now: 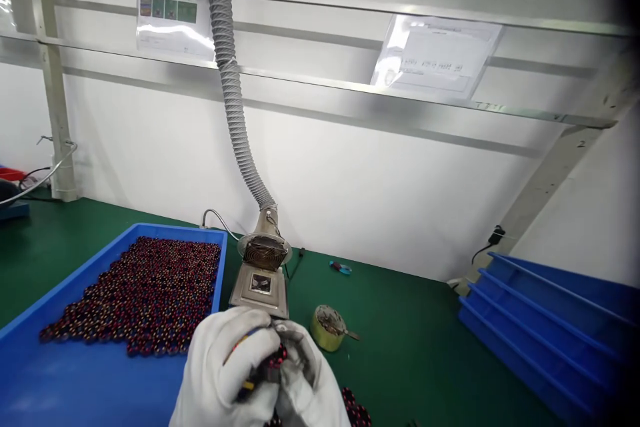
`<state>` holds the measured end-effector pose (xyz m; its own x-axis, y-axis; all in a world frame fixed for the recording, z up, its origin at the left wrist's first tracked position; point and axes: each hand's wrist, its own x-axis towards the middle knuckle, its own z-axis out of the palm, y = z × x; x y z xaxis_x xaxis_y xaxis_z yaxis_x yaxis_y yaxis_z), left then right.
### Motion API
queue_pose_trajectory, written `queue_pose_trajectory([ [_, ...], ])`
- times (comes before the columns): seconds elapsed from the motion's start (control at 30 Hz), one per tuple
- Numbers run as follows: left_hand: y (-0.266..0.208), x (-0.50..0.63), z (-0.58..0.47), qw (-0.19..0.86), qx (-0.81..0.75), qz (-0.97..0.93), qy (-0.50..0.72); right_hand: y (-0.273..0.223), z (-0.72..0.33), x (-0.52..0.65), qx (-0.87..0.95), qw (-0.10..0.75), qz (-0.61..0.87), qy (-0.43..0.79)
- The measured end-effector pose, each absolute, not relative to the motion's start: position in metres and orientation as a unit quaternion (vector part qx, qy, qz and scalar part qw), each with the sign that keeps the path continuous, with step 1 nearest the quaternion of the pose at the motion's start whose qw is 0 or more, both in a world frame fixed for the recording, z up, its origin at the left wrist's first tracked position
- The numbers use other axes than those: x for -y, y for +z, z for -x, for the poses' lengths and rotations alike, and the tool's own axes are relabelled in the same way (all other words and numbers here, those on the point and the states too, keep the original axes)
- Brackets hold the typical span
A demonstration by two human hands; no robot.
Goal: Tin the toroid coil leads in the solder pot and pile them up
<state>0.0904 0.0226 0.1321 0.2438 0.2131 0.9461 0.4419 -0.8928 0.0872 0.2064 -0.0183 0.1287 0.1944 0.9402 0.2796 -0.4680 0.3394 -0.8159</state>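
My left hand (225, 370) and my right hand (311, 373), both in white gloves, come together at the bottom middle, fingers curled. Between them shows a dark, red-dotted part (275, 360), mostly hidden by the fingers. A bit of yellow and black, its kind unclear, peeks out under the left fingers. Beside my right hand, more small dark parts with red dots (356, 408) lie on the green table (400, 347). To the left, a blue tray (100, 387) carries many similar small round dark parts (150, 293), packed closely in rows.
Behind my hands stands a metal box (257, 287) beneath a grey flexible duct (233, 87). A small yellowish pot (327, 328) with a handle sits to its right. Blue-handled pliers (341, 267) lie near the wall. Stacked blue trays (545, 327) are at the right.
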Motion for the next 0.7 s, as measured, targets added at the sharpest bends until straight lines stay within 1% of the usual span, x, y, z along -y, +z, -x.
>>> queue_pose_trajectory([
  [0.1,0.127,-0.025,-0.089,0.041,0.217,0.793,-0.568,0.124,-0.210,0.015,0.386,0.704,0.288,0.522],
  [0.2,0.123,-0.029,-0.086,0.037,0.209,0.815,-0.539,0.120,-0.220,0.014,0.428,0.707,0.310,0.471],
  [0.37,0.127,-0.032,-0.081,0.039,0.167,0.841,-0.513,0.120,-0.233,0.015,0.540,0.654,0.343,0.403],
  [0.47,0.129,-0.032,-0.081,0.081,0.160,0.849,-0.497,0.119,-0.230,0.014,0.535,0.677,0.337,0.375],
  [0.63,0.132,-0.030,-0.081,0.138,0.177,0.840,-0.494,0.115,-0.226,0.011,0.380,0.753,0.299,0.447],
  [0.7,0.133,-0.030,-0.080,0.145,0.188,0.832,-0.501,0.113,-0.226,0.011,0.357,0.769,0.284,0.448],
])
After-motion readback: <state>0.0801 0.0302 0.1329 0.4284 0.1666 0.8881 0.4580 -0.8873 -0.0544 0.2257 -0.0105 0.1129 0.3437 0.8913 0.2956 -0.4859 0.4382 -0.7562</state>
